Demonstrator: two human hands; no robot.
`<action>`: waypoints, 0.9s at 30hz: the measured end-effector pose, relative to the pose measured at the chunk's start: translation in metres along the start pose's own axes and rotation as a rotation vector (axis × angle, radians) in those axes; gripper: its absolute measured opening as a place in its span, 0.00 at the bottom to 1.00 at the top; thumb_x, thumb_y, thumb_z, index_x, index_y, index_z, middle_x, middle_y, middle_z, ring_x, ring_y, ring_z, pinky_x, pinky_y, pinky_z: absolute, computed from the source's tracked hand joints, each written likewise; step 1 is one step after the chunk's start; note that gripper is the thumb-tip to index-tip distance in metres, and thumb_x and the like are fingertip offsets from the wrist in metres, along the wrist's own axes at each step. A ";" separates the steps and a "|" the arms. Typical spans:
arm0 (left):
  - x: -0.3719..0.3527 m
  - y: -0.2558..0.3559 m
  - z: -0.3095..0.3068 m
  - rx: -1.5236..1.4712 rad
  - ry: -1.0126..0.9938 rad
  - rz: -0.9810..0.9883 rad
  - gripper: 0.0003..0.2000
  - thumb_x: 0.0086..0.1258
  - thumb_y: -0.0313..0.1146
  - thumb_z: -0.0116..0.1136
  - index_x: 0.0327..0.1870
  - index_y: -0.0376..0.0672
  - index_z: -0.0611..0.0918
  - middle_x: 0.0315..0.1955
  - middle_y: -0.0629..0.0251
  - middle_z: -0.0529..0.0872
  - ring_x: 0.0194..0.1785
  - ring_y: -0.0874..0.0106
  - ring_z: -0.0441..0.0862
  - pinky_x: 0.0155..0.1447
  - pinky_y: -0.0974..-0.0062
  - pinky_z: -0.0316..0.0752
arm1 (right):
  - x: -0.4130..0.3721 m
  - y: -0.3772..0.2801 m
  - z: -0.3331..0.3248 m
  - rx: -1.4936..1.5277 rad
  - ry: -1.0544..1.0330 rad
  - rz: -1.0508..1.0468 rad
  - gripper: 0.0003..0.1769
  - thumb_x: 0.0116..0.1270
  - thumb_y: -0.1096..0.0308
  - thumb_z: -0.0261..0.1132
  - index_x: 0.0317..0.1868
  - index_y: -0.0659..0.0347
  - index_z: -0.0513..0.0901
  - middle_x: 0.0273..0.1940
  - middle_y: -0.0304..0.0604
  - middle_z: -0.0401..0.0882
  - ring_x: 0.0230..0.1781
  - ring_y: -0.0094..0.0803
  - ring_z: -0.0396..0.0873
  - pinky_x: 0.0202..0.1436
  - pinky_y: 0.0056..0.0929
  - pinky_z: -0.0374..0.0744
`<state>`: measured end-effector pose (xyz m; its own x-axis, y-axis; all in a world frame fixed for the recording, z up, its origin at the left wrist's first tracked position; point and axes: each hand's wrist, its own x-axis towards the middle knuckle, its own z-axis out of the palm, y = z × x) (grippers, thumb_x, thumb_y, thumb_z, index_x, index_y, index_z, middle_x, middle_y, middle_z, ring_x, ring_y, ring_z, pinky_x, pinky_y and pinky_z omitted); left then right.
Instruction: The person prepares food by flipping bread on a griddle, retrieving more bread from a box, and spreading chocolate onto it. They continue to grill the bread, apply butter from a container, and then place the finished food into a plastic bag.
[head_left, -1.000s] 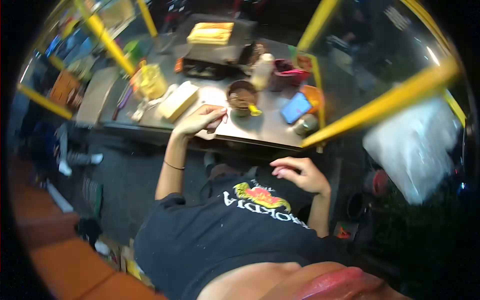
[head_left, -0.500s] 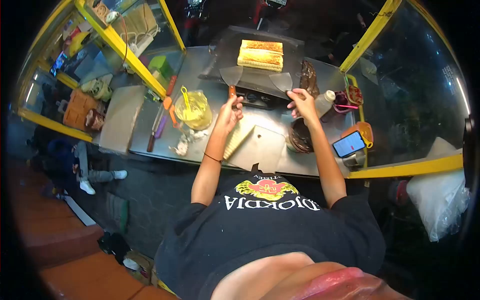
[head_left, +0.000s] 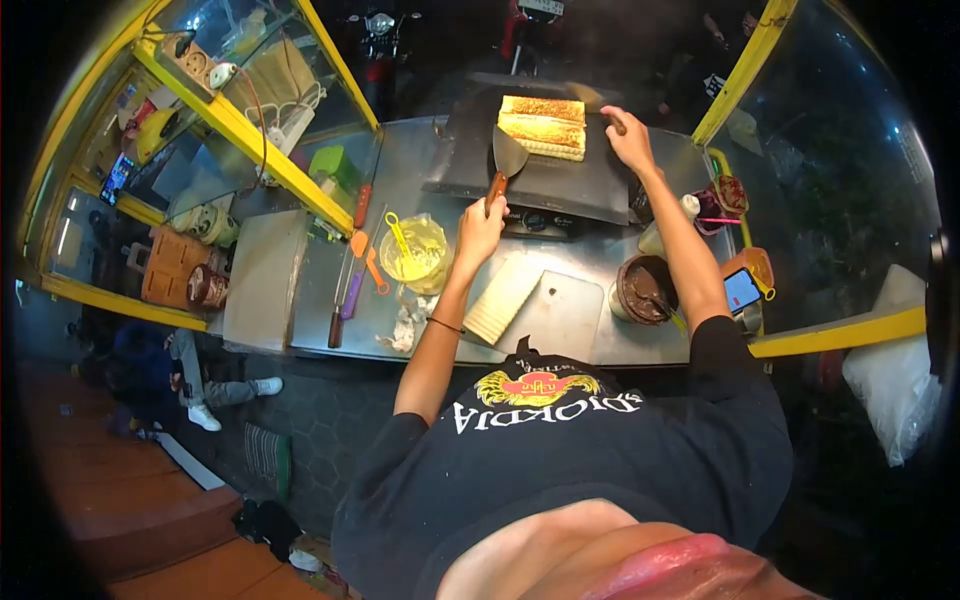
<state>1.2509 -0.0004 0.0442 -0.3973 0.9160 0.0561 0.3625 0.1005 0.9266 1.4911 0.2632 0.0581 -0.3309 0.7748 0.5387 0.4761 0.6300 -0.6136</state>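
My left hand [head_left: 481, 232] is closed round the wooden handle of a scraper [head_left: 510, 152], its wide metal blade at the left end of the browned bread [head_left: 545, 132]. The bread lies in long, toasted slabs on a flat black griddle [head_left: 455, 165]. Beyond the bread's right end, my right hand [head_left: 630, 145] grips a second scraper [head_left: 586, 96], whose blurred blade is at the far right corner of the bread. Nearer my body, a pale ridged loaf [head_left: 507, 300] lies at the left of a white cutting board [head_left: 570, 315].
Left of the loaf stands a tub of yellow spread [head_left: 420, 255] with a yellow spoon. A tub of chocolate spread [head_left: 640, 290] and a phone [head_left: 741, 290] are on the right. Knives [head_left: 345, 285] lie at left. Yellow posts [head_left: 745, 70] frame the stall; a person sits at lower left.
Both hands have moved forward with the scrapers. The left blade now meets the bread's left end, and the right one has swung round to its far right corner. The view has shifted.
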 end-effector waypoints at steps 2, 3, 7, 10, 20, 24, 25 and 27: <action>0.015 0.002 -0.011 0.056 0.028 0.005 0.22 0.72 0.49 0.51 0.33 0.36 0.83 0.18 0.62 0.83 0.24 0.70 0.82 0.33 0.69 0.74 | 0.004 -0.009 -0.013 -0.006 -0.008 -0.065 0.17 0.59 0.69 0.62 0.49 0.56 0.82 0.35 0.52 0.83 0.40 0.45 0.83 0.48 0.36 0.79; 0.026 -0.007 -0.017 0.071 0.046 -0.001 0.22 0.72 0.49 0.51 0.33 0.36 0.83 0.18 0.62 0.82 0.25 0.69 0.82 0.33 0.68 0.74 | 0.002 -0.010 -0.019 -0.017 -0.033 -0.122 0.17 0.58 0.69 0.62 0.50 0.57 0.82 0.36 0.52 0.83 0.40 0.45 0.83 0.48 0.36 0.78; 0.058 -0.006 -0.059 0.115 0.022 0.025 0.21 0.70 0.49 0.51 0.32 0.37 0.84 0.19 0.61 0.83 0.24 0.69 0.82 0.32 0.69 0.73 | -0.018 -0.021 -0.064 0.350 -0.223 0.451 0.12 0.64 0.65 0.59 0.42 0.62 0.84 0.23 0.44 0.81 0.19 0.30 0.81 0.23 0.26 0.80; 0.081 0.000 -0.066 0.320 -0.049 0.059 0.21 0.71 0.48 0.51 0.30 0.37 0.81 0.18 0.66 0.81 0.23 0.76 0.78 0.30 0.73 0.70 | -0.031 -0.016 -0.057 0.466 -0.226 0.662 0.14 0.66 0.62 0.58 0.38 0.64 0.83 0.22 0.46 0.80 0.17 0.30 0.80 0.18 0.27 0.80; 0.087 0.022 -0.070 0.325 -0.066 -0.006 0.22 0.71 0.49 0.49 0.30 0.37 0.82 0.20 0.58 0.83 0.29 0.63 0.84 0.37 0.65 0.74 | -0.001 -0.133 -0.025 0.010 -0.015 0.050 0.13 0.58 0.62 0.63 0.38 0.61 0.83 0.28 0.53 0.83 0.30 0.44 0.84 0.40 0.37 0.80; 0.092 0.028 -0.075 0.359 -0.097 0.025 0.22 0.71 0.50 0.48 0.29 0.38 0.82 0.18 0.61 0.82 0.27 0.66 0.83 0.36 0.66 0.74 | -0.009 -0.087 -0.027 0.284 -0.132 0.463 0.11 0.62 0.62 0.63 0.33 0.61 0.84 0.22 0.40 0.82 0.19 0.25 0.80 0.23 0.28 0.79; 0.092 0.031 -0.075 0.379 -0.103 0.037 0.22 0.71 0.50 0.48 0.29 0.38 0.82 0.20 0.59 0.83 0.29 0.64 0.84 0.37 0.65 0.74 | -0.014 -0.074 -0.022 0.333 -0.116 0.509 0.12 0.64 0.61 0.61 0.34 0.61 0.84 0.22 0.42 0.82 0.14 0.25 0.77 0.16 0.24 0.77; 0.096 0.029 -0.072 0.396 -0.106 0.062 0.22 0.70 0.50 0.49 0.30 0.37 0.82 0.22 0.55 0.84 0.31 0.60 0.84 0.39 0.63 0.75 | -0.022 -0.061 -0.009 0.460 -0.115 0.613 0.13 0.64 0.60 0.61 0.35 0.63 0.83 0.21 0.43 0.81 0.13 0.26 0.77 0.16 0.25 0.78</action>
<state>1.1631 0.0624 0.1031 -0.2835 0.9577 0.0496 0.6873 0.1668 0.7069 1.4772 0.2072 0.0884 -0.2123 0.9769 -0.0230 0.2233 0.0256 -0.9744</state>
